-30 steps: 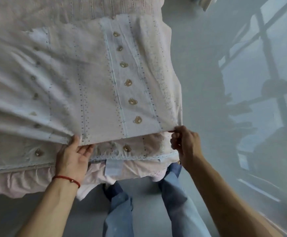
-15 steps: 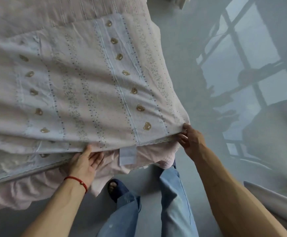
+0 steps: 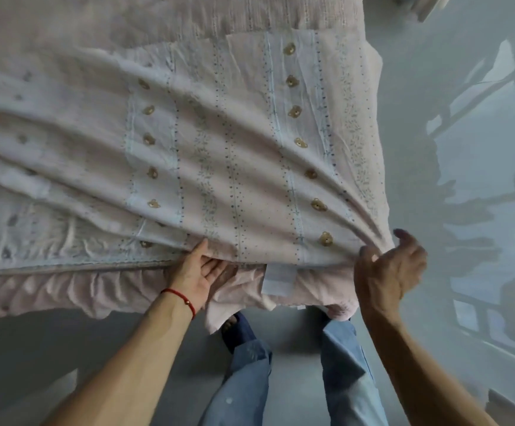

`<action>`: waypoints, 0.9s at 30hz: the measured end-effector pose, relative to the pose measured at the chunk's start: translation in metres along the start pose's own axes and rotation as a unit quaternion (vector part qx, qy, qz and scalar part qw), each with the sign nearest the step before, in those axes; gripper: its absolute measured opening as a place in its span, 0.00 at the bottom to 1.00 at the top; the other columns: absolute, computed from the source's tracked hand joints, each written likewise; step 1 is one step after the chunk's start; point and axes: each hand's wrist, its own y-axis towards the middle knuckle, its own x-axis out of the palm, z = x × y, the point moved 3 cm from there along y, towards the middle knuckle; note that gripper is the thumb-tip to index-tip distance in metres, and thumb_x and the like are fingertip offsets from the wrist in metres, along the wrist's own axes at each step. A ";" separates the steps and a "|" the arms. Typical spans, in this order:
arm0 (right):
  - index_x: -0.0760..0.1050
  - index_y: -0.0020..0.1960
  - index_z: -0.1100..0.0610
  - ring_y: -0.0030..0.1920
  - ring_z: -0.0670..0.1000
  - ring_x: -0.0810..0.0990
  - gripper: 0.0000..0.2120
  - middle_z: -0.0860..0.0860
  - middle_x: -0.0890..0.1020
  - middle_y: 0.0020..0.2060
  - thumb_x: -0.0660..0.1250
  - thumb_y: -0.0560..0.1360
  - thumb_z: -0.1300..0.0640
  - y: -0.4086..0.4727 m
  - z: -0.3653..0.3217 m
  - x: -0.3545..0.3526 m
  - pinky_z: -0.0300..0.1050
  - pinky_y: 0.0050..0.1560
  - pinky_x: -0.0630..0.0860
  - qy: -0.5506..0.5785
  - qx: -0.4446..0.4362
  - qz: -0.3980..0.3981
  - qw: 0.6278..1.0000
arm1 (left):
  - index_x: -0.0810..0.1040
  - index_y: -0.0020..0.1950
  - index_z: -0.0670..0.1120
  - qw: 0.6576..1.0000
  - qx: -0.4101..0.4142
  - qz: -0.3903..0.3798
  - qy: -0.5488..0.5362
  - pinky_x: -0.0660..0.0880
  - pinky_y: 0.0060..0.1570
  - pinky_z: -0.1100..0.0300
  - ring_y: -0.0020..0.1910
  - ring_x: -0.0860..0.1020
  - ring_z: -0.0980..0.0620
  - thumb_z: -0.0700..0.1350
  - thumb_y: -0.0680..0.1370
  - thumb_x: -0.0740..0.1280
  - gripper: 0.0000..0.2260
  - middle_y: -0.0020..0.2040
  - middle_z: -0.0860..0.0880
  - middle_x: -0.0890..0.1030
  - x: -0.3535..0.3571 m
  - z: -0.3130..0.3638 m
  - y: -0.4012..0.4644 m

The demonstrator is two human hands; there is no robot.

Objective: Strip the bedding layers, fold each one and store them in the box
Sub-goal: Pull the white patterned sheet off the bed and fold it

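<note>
A pale pink printed sheet (image 3: 219,155) with small bear motifs and dotted stripes lies spread over the bed, pulled into long folds toward me. My left hand (image 3: 197,272), with a red string at the wrist, holds the sheet's near edge, thumb on top and fingers underneath. My right hand (image 3: 388,265) pinches the sheet's near right corner, where the cloth bunches. Below the edge hangs a pink ruffled bed skirt (image 3: 50,290). A ribbed pink layer (image 3: 173,16) shows at the far end of the bed. The box is out of view.
A glossy grey floor (image 3: 465,149) with window reflections runs along the bed's right side and beneath me. My legs in blue jeans (image 3: 296,379) stand close to the bed's foot. A white label (image 3: 279,279) hangs from the sheet's edge.
The sheet has been drawn toward me and tightened into deeper folds. My right hand moved right and lower with the corner; my left hand stays at the near edge.
</note>
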 end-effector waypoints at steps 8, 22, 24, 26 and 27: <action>0.57 0.81 0.46 0.82 0.57 0.52 0.34 0.54 0.55 0.82 0.64 0.79 0.42 -0.072 -0.098 0.087 0.65 0.79 0.48 -0.136 -0.486 -0.316 0.804 | 0.75 0.69 0.42 0.982 0.095 0.072 -0.149 0.78 0.51 0.56 0.62 0.79 0.48 0.48 0.83 0.65 0.17 0.62 0.42 0.81 -0.045 0.047 0.019; 0.39 0.83 0.42 0.80 0.58 0.32 0.37 0.51 0.32 0.81 0.47 0.80 0.31 -0.116 -0.179 0.159 0.70 0.76 0.33 -0.221 -0.515 -0.351 0.750 | 0.76 0.67 0.42 0.972 0.099 0.111 -0.183 0.81 0.47 0.51 0.56 0.82 0.46 0.46 0.79 0.71 0.18 0.59 0.41 0.83 -0.115 0.103 0.047; 0.41 0.83 0.42 0.81 0.60 0.35 0.38 0.52 0.36 0.82 0.56 0.81 0.34 -0.122 -0.191 0.179 0.72 0.77 0.40 -0.247 -0.491 -0.350 0.758 | 0.75 0.66 0.42 0.972 0.107 0.125 -0.168 0.81 0.44 0.54 0.53 0.82 0.47 0.44 0.80 0.70 0.16 0.58 0.42 0.82 -0.130 0.112 0.051; 0.46 0.82 0.41 0.82 0.60 0.38 0.39 0.53 0.40 0.82 0.63 0.79 0.36 -0.127 -0.198 0.194 0.75 0.76 0.46 -0.281 -0.467 -0.339 0.767 | 0.75 0.64 0.42 0.981 0.083 0.123 -0.123 0.79 0.45 0.57 0.51 0.82 0.49 0.42 0.80 0.69 0.13 0.59 0.42 0.82 -0.145 0.105 0.057; 0.49 0.82 0.41 0.82 0.60 0.40 0.40 0.53 0.43 0.82 0.66 0.78 0.37 -0.129 -0.199 0.197 0.76 0.75 0.48 -0.293 -0.459 -0.333 0.770 | 0.75 0.63 0.42 0.985 0.068 0.114 -0.107 0.79 0.47 0.57 0.50 0.81 0.50 0.42 0.80 0.69 0.12 0.59 0.42 0.81 -0.150 0.100 0.061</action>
